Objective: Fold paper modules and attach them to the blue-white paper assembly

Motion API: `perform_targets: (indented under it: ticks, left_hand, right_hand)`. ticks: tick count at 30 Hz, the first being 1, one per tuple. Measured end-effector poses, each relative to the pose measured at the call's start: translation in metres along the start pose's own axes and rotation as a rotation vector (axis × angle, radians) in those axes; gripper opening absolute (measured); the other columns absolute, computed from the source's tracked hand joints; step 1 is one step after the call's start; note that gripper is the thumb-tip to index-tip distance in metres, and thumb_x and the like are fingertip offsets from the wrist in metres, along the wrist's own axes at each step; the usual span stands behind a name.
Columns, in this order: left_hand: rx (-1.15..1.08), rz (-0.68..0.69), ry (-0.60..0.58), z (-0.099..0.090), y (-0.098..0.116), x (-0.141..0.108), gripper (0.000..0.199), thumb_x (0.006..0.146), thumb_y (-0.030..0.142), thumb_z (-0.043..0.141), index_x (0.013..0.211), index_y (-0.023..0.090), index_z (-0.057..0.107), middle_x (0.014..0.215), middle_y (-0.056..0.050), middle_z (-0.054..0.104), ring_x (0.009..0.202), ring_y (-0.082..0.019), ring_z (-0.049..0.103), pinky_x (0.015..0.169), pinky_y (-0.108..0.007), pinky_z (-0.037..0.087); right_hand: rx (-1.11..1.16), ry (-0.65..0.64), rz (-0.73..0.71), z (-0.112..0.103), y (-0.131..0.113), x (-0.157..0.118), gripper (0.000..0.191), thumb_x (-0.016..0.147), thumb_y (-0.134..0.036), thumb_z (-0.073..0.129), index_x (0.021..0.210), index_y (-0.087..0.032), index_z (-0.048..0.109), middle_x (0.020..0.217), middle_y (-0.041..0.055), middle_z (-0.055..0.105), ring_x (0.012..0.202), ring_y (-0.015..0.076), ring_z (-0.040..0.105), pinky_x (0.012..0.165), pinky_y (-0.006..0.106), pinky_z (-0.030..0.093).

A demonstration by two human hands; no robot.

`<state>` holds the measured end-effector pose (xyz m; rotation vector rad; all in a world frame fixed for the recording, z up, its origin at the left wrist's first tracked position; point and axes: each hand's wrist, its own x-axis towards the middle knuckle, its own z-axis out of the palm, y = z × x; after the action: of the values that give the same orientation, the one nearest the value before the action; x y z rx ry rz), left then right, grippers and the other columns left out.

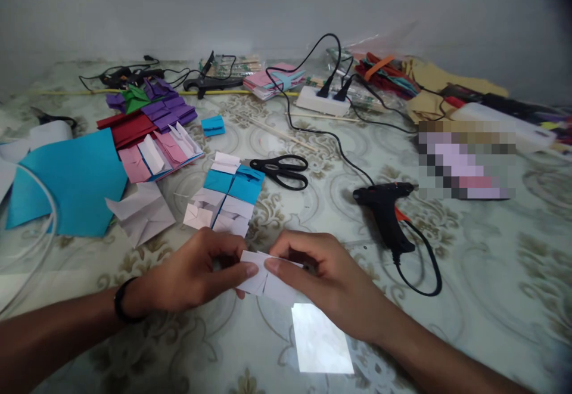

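Between my two hands is a small folded piece of white paper, held above the table. My left hand pinches its left end, thumb on top and fingers behind. At the right part, my right hand grips it the same way, with its thumb near the middle crease. Just beyond my hands lie blue and white folded paper pieces in a block. A creased white paper square rests to the left of them. Black-handled scissors lie behind, their blades partly hidden by the blue paper.
A black glue gun with its cord lies on the right. A white power strip with black plugs sits at the back. Blue paper sheets and stacks of purple folded paper are on the left. A bright white patch shows near me.
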<state>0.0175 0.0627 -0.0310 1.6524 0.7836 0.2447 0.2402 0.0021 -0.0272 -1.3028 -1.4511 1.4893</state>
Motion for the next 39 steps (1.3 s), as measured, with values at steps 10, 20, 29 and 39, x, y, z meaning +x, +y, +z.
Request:
perform_targets:
  ticks: [10,20,29,39]
  left_hand:
    - [0.028,-0.008,-0.080,-0.0012,0.0035,-0.0019,0.036,0.101,0.037,0.060,0.070,0.017,0.060,0.060,0.000,0.065,0.055,-0.011,0.056,0.053,-0.021,0.040]
    - [-0.074,-0.043,-0.050,0.0004,0.0033,-0.0022,0.034,0.100,0.039,0.061,0.072,0.019,0.056,0.057,0.001,0.062,0.053,-0.012,0.055,0.050,-0.022,0.039]
    - [-0.080,-0.027,-0.122,-0.0015,-0.0016,-0.0011,0.031,0.100,0.038,0.062,0.074,0.021,0.058,0.057,0.003,0.061,0.052,-0.012,0.053,0.049,-0.022,0.038]
    - [-0.089,-0.041,-0.156,-0.0032,0.0020,-0.0023,0.032,0.101,0.038,0.061,0.077,0.018,0.059,0.059,0.003,0.060,0.054,-0.011,0.052,0.051,-0.021,0.037]
  right_hand:
    - [-0.054,0.016,-0.049,0.0050,0.0057,0.0010,0.020,0.094,-0.022,0.061,0.075,-0.019,0.061,0.067,-0.0042,0.056,0.062,0.0099,0.047,0.055,0.022,0.035]
    - [0.001,-0.011,0.006,0.0067,0.0047,-0.0010,0.025,0.094,-0.032,0.067,0.074,-0.019,0.060,0.066,-0.0044,0.053,0.061,0.0105,0.044,0.052,0.023,0.032]
    - [-0.027,-0.052,0.002,0.0046,0.0045,-0.0034,0.035,0.101,-0.040,0.059,0.073,-0.019,0.058,0.066,-0.0037,0.051,0.063,0.0114,0.045,0.056,0.025,0.032]
    - [-0.068,-0.037,-0.052,0.0066,0.0022,-0.0022,0.044,0.105,-0.038,0.053,0.065,-0.020,0.046,0.063,-0.0043,0.041,0.061,0.0110,0.038,0.055,0.026,0.029]
